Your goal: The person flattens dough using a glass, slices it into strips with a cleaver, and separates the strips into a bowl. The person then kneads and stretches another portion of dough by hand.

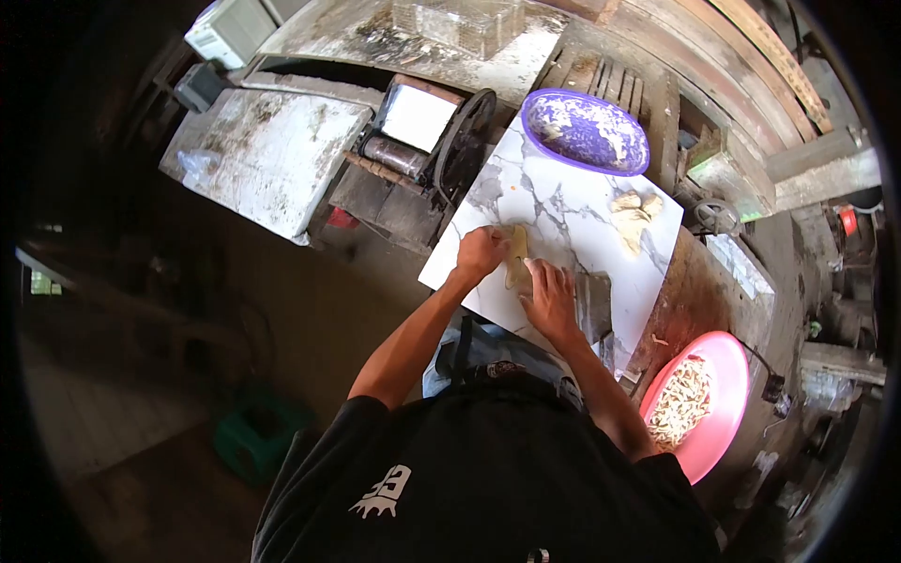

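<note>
On the marbled white board (469, 223) lies a flat, narrow strip of pale dough (517, 255). My left hand (481, 251) is closed at the strip's left edge, fingers curled in on it. At the strip's right side, my right hand (552, 296) has its fingertips bent down onto the dough; the exact grip is partly hidden. Beside my right wrist rests a flat, dark metal blade (593, 305). Several folded lumps of dough (633, 221) sit farther right on the board.
A purple basin (587, 172) smeared with dough stands at the board's far edge. Left of the board is a roller machine (396, 155) with a large wheel (466, 141). A pink basin (728, 394) holding small pale pieces is at my right. A stained white table (263, 155) stands left.
</note>
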`<state>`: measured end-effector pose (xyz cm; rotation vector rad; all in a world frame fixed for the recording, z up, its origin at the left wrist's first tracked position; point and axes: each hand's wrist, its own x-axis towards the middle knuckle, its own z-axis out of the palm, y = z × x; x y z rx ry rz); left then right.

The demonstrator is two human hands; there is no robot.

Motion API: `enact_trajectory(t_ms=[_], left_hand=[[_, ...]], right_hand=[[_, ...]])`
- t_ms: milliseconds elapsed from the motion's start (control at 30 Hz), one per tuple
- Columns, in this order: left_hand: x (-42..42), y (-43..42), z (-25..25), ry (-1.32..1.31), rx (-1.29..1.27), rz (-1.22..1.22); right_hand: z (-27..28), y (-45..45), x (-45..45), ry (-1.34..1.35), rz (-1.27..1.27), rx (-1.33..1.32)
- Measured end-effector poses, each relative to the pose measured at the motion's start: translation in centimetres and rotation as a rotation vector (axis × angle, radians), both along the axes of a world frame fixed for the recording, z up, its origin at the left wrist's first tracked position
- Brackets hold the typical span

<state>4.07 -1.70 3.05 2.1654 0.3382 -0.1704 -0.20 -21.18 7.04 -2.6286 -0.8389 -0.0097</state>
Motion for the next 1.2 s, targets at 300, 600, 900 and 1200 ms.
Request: enact_trajectory(t_ms=[300,600,900,1200], left_hand=[[1.3,-4.1,-3.5,-0.028,0.31,-0.008],[1.2,-4.7,0.0,0.054,0.103,0.148],[1.6,-4.5,-2.7,0.009,0.181,0.083],[2.7,-2.8,-5.0,0.087,-0.083,0.081]], right_hand=[[2.4,-4.0,-2.7,0.107,-0.419,0.435],[1.5,-6.1,-4.8,0.233,-0.544,0.544],[1.2,-6.5,-4.3,0.225,-0.493,0.614],[1.9,-6.9,-3.6,0.27,-0.462,0.621]])
